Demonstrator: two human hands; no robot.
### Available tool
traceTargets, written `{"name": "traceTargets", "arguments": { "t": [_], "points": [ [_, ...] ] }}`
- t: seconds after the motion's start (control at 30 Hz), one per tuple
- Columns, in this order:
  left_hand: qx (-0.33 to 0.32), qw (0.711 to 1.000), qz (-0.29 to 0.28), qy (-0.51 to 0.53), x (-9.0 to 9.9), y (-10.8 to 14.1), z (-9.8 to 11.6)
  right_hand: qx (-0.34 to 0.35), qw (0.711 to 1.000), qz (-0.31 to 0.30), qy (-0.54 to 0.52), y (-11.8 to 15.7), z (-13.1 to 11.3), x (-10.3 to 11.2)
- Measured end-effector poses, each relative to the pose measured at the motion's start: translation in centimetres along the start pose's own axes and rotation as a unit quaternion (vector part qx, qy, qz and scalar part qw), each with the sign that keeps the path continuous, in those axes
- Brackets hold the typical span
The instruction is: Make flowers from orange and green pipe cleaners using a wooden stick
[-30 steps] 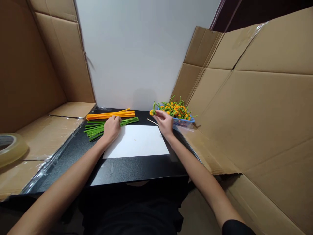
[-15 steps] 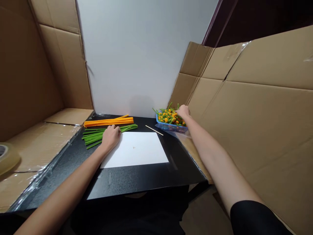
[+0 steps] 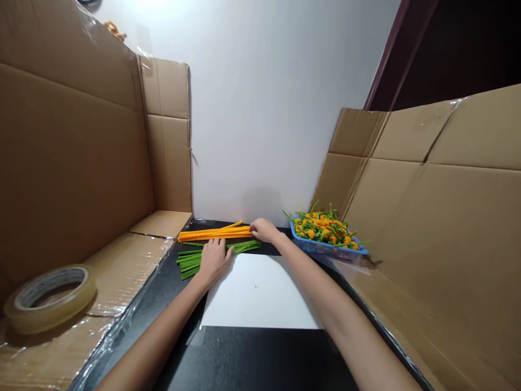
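My left hand lies over a bundle of green pipe cleaners, fingers laid across them and thumb apart, at the left edge of a white sheet of paper. At the right end of a bundle of orange pipe cleaners, just behind the green ones, my right hand has its fingers closed on the tips. How many it pinches is hidden. A blue basket to the right holds many small orange flowers with green stems, some sticking out over the rim.
Cardboard walls stand on both sides of the black tabletop, with a white wall behind. A roll of clear tape lies on the cardboard at left. Tiny crumbs dot the paper.
My right hand has left the basket of flowers and moved left to the ends of the orange pipe cleaners. My left hand stays on the green bundle. The view has shifted left and up.
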State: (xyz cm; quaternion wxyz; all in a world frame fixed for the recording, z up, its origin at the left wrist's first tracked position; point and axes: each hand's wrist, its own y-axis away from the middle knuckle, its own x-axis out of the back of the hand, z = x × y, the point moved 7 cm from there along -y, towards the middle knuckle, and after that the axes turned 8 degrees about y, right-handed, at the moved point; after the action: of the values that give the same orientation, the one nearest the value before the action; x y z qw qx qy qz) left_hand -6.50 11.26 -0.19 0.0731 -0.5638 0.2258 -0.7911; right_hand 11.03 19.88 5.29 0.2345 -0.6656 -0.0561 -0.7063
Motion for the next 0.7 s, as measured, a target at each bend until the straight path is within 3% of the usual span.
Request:
{"name": "traceTargets", "arguments": {
  "t": [0.13, 0.3, 0.4, 0.7],
  "points": [
    [-0.002, 0.999, 0.016, -0.047, 1.8, -2.0, -4.6, 0.034, 0.999, 0.016, -0.009, -1.5, -5.4, -2.9],
    [0.02, 1.0, 0.01, -0.02, 2.4, -3.5, -10.4, -0.007, 1.0, 0.025, -0.012, -2.8, -8.0, -4.2],
    [0.017, 1.0, 0.015, -0.009, 2.1, -3.5, -11.1, -0.013, 0.999, 0.035, -0.005, -2.9, -8.1, -3.9],
    [0.018, 1.0, 0.017, 0.004, 2.2, -3.3, -10.4, 0.001, 0.998, 0.057, 0.011, -2.3, -8.1, -3.2]
  ]
}}
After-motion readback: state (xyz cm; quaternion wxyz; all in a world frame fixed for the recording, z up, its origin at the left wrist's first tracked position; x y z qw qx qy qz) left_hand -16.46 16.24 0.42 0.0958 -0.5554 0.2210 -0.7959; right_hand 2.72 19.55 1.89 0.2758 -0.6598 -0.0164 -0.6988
